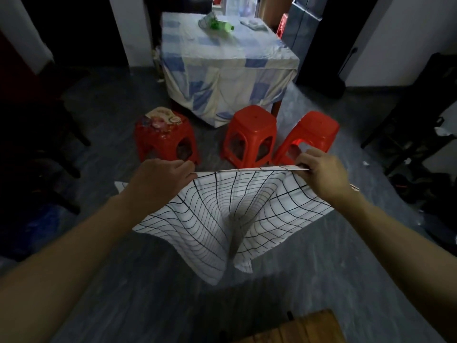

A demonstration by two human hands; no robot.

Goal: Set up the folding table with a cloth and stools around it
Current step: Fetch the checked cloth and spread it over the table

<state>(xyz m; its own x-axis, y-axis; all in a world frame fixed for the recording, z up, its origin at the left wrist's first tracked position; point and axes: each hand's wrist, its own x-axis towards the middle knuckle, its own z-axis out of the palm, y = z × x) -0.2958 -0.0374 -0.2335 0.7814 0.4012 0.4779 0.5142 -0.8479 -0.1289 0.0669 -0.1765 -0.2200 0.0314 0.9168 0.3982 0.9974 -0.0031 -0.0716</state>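
The left hand [162, 178] and right hand [321, 173] are well apart in the middle of the frame. Each pinches the top edge of a cloth [222, 219] between thumb and curled fingers. The cloth is white with a black grid. Its top edge runs taut and nearly level from one hand to the other. Below that edge it sags toward the camera, with a deep fold at its middle and two loose corners hanging lowest, just below the centre of the frame. Another corner shows past the left forearm. The cloth hangs in the air above the grey floor [99, 107], and I cannot make out anything under it but the floor.

Beyond the cloth three red plastic stools stand in a row on the floor. The left stool [165, 142] sits apart from the others and carries a flowered item [162, 117] on its seat; what it is I cannot tell. The middle stool [249, 134] and right stool [312, 133] stand just beside each other, and the right hand and the cloth's edge hide the right stool's lower part.

Behind the stools, at upper centre, a table [210, 45] is draped in a blue-and-cream checked sheet [222, 82] that hangs down its sides. A green bottle [222, 26] lies on its side on top.

At the lower right edge the corner of a slatted wooden board [301, 328] shows.
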